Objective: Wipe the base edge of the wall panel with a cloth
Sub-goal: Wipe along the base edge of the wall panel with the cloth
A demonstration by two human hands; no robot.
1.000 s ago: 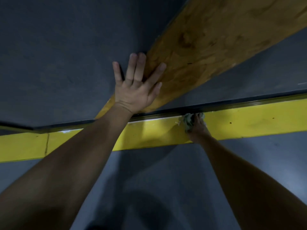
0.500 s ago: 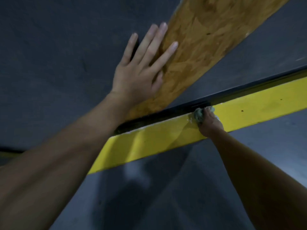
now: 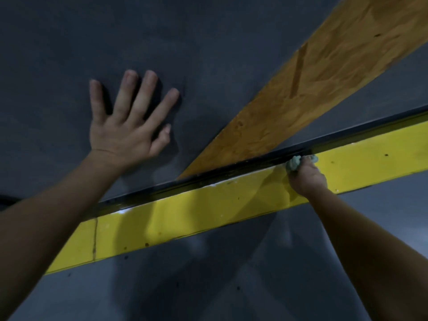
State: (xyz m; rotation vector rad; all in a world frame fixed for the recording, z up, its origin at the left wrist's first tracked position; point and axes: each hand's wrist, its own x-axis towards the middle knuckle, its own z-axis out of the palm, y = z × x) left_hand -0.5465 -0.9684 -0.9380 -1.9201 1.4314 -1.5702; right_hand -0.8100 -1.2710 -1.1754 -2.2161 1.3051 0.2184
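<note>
Low across the frame, the base edge (image 3: 208, 176) of the wall panel (image 3: 69, 42) runs as a dark strip from lower left to right of centre, rising to the right. Just below it lies a yellow stripe (image 3: 208, 212), and below that the grey floor (image 3: 208, 286). A wooden board (image 3: 312, 89) slants from the upper right down to the base edge at mid-frame. To the right of its foot the strip runs on unobstructed to the frame's right edge.

The right hand (image 3: 306, 179) is at right of centre, knuckles up over the yellow stripe, fingers curled round a bunched pale green cloth (image 3: 294, 163) that it presses against the dark strip just right of the board's foot. The left hand (image 3: 125, 126) lies flat on the grey panel at upper left of centre, fingers straight and spread, holding nothing.

Half a second ago the left hand's fingers overlapped the wooden board; now it sits wholly on the grey panel, well apart from the board. The cloth stays beside the board's foot.
</note>
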